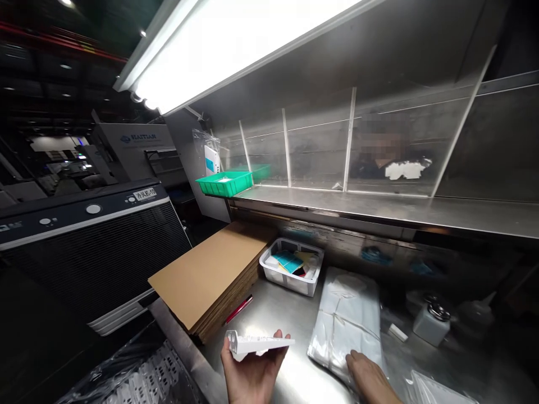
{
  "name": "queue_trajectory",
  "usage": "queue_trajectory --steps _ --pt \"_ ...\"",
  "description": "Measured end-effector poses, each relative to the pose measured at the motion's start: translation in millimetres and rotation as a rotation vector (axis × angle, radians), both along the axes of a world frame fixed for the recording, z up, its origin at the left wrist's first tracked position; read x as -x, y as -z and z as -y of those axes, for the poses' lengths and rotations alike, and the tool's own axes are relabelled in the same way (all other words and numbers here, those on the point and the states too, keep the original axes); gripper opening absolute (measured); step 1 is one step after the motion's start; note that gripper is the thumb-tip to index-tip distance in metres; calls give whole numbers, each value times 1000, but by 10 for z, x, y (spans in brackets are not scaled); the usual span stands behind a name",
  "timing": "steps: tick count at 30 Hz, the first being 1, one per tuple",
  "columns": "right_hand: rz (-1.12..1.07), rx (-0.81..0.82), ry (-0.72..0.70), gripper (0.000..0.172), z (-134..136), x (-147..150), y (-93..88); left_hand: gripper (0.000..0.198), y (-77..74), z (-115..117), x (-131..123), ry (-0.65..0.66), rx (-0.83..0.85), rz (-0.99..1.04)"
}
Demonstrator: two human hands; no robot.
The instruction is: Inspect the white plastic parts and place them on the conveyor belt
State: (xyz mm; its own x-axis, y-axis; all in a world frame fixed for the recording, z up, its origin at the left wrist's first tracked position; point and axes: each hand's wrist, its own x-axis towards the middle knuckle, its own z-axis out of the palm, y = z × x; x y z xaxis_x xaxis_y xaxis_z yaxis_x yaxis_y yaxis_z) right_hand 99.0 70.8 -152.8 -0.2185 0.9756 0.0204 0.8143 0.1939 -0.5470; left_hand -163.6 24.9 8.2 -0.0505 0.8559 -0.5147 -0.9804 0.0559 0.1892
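Observation:
My left hand (252, 373) is palm up near the bottom of the view, holding a white moulded plastic part (257, 343) across its fingers. My right hand (370, 380) lies to the right, its fingertips pressed on the near edge of a stack of translucent plastic bags (345, 322). The stack lies flat on a stainless steel table (269, 314). Between my hands is bare steel. A red marker pen (238, 310) lies beside a stack of cardboard sheets (206, 275), left of my left hand.
A white tub (292, 283) holds coloured packets behind the bags. A white bottle (432, 326) stands at the right. A black-grilled machine (92, 258) stands left, and a bag of white parts (143, 370) lies low left. Above are a steel shelf (379, 205), green crate (224, 183) and lamp (236, 50).

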Motion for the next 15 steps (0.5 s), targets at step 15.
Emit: queue_trajectory --steps 15 --pt "-489 418 161 21 -430 -190 4 60 44 180 -441 440 -95 -330"
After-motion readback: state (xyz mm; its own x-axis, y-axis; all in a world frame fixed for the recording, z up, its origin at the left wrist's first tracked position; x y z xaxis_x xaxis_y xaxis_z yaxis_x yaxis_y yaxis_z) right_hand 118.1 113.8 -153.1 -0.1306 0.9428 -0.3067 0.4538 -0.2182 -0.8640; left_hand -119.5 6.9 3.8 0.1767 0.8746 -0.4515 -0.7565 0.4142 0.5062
